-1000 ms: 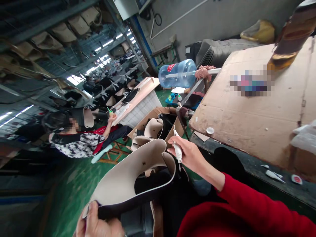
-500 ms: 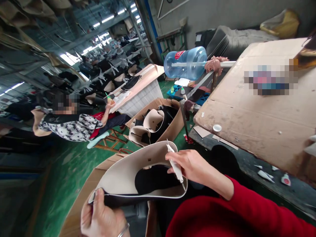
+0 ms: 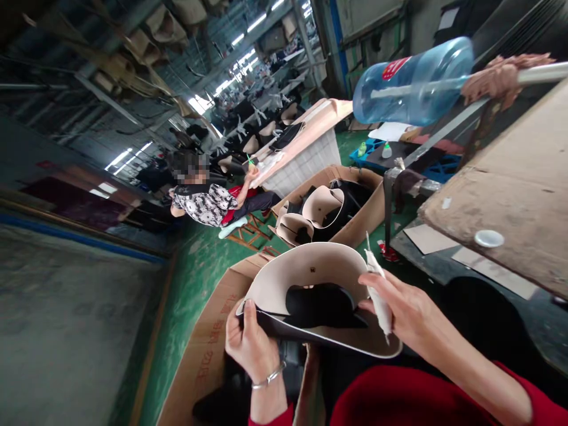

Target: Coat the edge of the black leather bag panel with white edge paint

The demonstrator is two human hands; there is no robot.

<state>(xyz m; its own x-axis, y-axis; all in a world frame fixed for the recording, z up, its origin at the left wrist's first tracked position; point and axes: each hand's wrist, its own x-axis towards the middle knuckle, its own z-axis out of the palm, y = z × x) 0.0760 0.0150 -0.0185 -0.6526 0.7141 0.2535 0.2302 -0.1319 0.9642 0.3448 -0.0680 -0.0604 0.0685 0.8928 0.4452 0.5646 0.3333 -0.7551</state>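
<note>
A curved piece, beige inside and black outside with a pale rim [image 3: 270,284], spans the space between my hands. My left hand [image 3: 252,343], with a silver bracelet at the wrist, pinches its left corner, thumb on top. Between the thumb and fingers of my right hand [image 3: 399,302] is a slim white wrapped tool [image 3: 377,290] with a thin pointed tip facing up. The tool lies over the right end of the piece, and its lower end is near the rim. Whether its tip touches anything I cannot tell.
Below the piece stands an open cardboard box [image 3: 208,343] with black items. Behind it, another box [image 3: 368,213] holds similar curved pieces. A cardboard-topped table [image 3: 523,195] is at right, near a blue water bottle [image 3: 412,83]. A seated person [image 3: 204,204] is at left.
The view has swung left, so surroundings sit further right. My left hand shows more of its wrist. The curved piece looks rounder, and both hands keep their holds.
</note>
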